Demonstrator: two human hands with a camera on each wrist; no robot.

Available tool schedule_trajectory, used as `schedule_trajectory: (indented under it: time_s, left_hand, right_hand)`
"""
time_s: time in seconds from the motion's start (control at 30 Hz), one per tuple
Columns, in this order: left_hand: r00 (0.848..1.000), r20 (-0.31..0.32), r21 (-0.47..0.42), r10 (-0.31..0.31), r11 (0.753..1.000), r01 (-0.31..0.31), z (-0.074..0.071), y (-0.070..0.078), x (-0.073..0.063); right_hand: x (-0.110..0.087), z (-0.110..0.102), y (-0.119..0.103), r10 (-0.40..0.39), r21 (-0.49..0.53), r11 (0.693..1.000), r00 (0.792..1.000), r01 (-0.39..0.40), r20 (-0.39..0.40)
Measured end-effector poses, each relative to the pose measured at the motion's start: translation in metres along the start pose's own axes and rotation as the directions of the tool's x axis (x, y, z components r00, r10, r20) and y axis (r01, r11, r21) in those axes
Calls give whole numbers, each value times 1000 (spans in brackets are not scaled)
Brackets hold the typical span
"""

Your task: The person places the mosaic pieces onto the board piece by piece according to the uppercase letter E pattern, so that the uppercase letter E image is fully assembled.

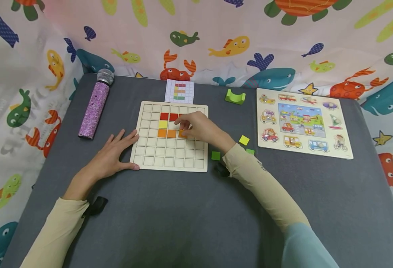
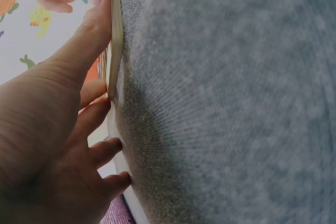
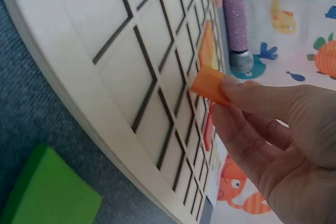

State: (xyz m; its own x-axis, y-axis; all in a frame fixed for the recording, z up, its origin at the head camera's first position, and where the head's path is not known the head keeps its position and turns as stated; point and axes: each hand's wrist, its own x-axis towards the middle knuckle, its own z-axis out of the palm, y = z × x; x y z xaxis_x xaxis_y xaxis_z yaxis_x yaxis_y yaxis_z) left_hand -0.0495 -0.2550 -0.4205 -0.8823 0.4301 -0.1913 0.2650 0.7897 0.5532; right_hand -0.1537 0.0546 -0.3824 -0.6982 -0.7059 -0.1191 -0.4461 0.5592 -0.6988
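My right hand (image 1: 199, 128) pinches an orange square tile (image 3: 210, 84) between thumb and fingertips, over the wooden grid board (image 1: 169, 162). On the board lie two visible red tiles (image 1: 164, 117), a yellow tile (image 1: 163, 124) beneath the left one, and two orange tiles (image 1: 162, 133) in a lower row. The right hand hides part of the grid. With fingers spread, my left hand (image 1: 110, 158) rests at the board's left edge. Its thumb (image 2: 97, 17) touches the rim in the left wrist view.
A card with a colour pattern (image 1: 179, 97) lies behind the board. Right of it are a yellow tile (image 1: 244, 140), two green tiles (image 1: 215, 155), a green curved block (image 1: 235, 98) and a vehicle puzzle (image 1: 303, 143). A glittery microphone (image 1: 95, 108) lies at left.
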Motion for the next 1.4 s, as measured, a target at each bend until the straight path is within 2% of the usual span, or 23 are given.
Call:
schedule_trajectory:
  time_s: [0.37,0.73,1.1,1.27,1.4]
  left_hand:
    - [1000,-5,-2,-1,1000,1,1,1,-2]
    - [1000,-2,-1,-3,1000,3,0,2,0]
    - [1000,-2,6,-5,1000,5,0,0,1]
    - [1000,-3,9,-3,1000,3,0,-1,1]
    - [1000,3,8,-13,1000,13,0,-2,1]
  right_hand:
    - [7,8,5,-10,26,1000,1000,10,1]
    - [8,13,6,38,-11,999,999,-38,-20]
    - [8,20,6,42,-37,998,997,-45,-64]
    - [3,16,10,16,-16,1000,998,-17,-68]
    - [-8,8,17,4,-10,1000,997,-4,-82]
